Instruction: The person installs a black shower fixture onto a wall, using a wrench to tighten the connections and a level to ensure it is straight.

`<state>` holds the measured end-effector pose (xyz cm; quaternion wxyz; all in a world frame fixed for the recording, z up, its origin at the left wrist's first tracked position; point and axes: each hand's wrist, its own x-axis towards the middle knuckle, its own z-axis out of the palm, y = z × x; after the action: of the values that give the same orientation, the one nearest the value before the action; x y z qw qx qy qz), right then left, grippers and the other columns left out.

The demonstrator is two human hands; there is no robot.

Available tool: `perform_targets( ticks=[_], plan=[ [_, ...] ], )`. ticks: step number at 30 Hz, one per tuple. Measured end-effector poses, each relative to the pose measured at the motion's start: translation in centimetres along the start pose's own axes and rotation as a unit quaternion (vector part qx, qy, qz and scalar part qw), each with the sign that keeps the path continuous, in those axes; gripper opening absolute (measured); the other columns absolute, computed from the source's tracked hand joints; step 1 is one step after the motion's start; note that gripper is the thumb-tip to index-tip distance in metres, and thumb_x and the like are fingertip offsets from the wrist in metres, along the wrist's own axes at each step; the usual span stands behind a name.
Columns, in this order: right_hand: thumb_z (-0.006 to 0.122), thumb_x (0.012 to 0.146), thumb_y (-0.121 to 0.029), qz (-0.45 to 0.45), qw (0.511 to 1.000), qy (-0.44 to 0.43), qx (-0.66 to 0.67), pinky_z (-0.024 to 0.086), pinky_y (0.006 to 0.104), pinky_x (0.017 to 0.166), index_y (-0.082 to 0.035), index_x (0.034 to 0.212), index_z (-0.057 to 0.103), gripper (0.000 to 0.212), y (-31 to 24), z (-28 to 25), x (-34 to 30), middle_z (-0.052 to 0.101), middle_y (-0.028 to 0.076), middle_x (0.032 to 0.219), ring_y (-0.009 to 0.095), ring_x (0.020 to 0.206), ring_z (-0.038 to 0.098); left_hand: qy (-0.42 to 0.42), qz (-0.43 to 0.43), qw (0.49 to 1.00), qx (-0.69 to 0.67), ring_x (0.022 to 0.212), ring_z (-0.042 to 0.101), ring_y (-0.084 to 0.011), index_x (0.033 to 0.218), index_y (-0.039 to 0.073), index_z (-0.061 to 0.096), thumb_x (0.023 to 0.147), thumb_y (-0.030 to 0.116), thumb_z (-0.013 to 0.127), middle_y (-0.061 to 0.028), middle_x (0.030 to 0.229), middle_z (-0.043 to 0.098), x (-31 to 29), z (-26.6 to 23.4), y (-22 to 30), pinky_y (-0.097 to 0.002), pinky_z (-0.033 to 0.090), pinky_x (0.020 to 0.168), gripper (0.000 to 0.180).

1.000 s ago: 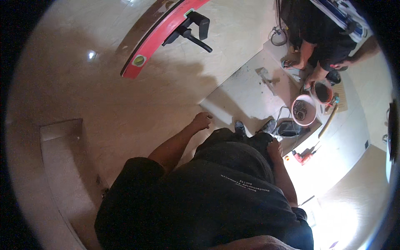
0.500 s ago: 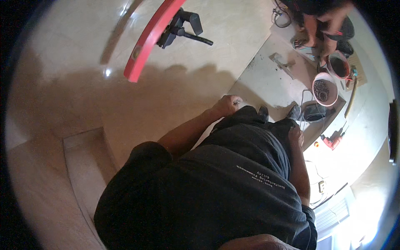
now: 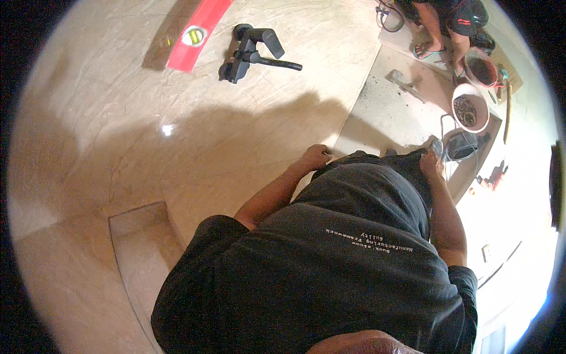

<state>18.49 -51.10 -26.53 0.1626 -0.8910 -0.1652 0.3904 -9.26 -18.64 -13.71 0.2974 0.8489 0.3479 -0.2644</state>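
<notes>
My left hand is closed beside the left thigh, its fingers at the edge of my black trousers. My right hand is closed on the trouser cloth at the other thigh, and the cloth stretches towards it. Part of the fingers of each hand is hidden. A black wall-mounted mixer tap with a lever and a spout is on the beige marbled wall ahead. Left of the tap is a red spirit level with a yellow vial. Neither hand touches the tap or the level.
A recess opens in the wall at lower left. On the floor to the right are a trowel, a pale bucket, a reddish bucket, a dark bag-like thing and a red power drill. Another person's leg shows at upper right.
My view has shifted, so more of the tap shows and the level sits higher. My hands stay by my thighs, the right one further up. The other person has moved.
</notes>
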Motion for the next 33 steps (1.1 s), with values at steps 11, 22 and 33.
perform_targets(
  ticks=[11, 22, 33],
  plan=[
    [0.052, 0.092, -0.035, -0.015, 0.999, 0.045, -0.009, 0.048, 0.0519, 0.093, -0.006, 0.116, 0.058, 0.038, -0.3, 2.0, 2.0, 0.066, 0.025, 0.112, 0.042, 0.108, 0.063, 0.009, -0.02, 0.998, -0.06, 0.069, 0.07, -0.0224, 0.106, -0.003, 0.068, 0.086, 0.023, 0.065, -0.0174, 0.087, 0.071, -0.9, -0.9, 0.2, -0.0349, 0.055, 0.066, 0.032],
    [0.052, 0.094, -0.037, -0.015, 1.0, -0.005, -0.011, 0.048, 0.0498, 0.096, -0.011, 0.119, 0.057, 0.037, -1.3, 0.3, 1.5, 0.066, 0.021, 0.117, 0.041, 0.112, 0.061, -0.012, -0.019, 0.998, -0.063, 0.073, 0.068, -0.0214, 0.113, -0.002, 0.066, 0.089, 0.023, 0.064, -0.0149, 0.087, 0.071, 0.1, -1.6, 6.1, -0.0336, 0.054, 0.07, 0.035],
    [0.054, 0.093, -0.036, -0.002, 0.999, -0.041, -0.008, 0.044, 0.0523, 0.096, -0.01, 0.126, 0.053, 0.043, -2.3, 0.6, 2.1, 0.065, 0.026, 0.114, 0.043, 0.111, 0.059, -0.031, -0.072, 0.995, -0.057, 0.084, 0.069, -0.0258, 0.111, 0.002, 0.068, 0.085, 0.024, 0.066, -0.0162, 0.094, 0.071, -0.6, -0.5, 2.3, -0.0369, 0.054, 0.077, 0.035]
  ],
)
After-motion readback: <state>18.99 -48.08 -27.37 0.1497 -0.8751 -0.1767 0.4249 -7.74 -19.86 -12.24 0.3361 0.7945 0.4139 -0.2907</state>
